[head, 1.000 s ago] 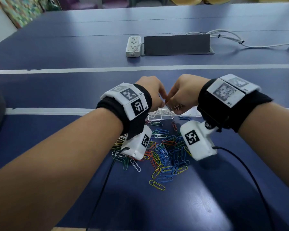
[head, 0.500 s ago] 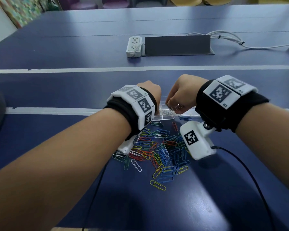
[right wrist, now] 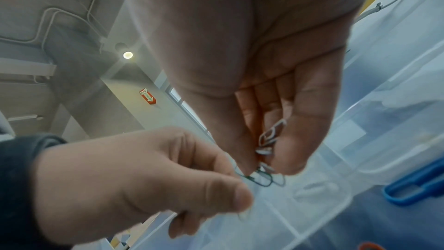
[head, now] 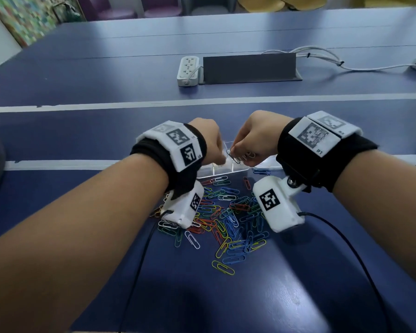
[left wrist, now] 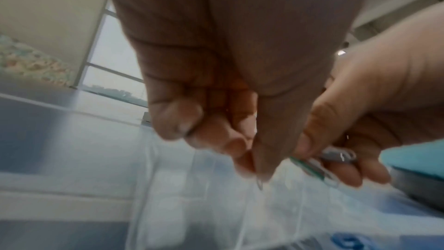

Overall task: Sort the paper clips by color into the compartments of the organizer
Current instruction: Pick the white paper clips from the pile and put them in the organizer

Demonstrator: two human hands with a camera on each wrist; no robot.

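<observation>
Above the clear organizer [head: 228,170], the right hand [head: 255,138] pinches a dark-green paper clip [head: 233,156] plus white ones; the left hand [head: 208,143], fingers curled, grip unclear, should take only the green

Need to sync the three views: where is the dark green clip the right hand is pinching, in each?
Head: dark green clip just above centre, at the right hand fingertips, over the clear organizer.
Left wrist: lower right, blurred, at the right hand's fingertips.
Right wrist: below centre, hanging under the fingertips.
Shared landmark: the organizer beneath both hands; the left hand sits close beside.
</observation>
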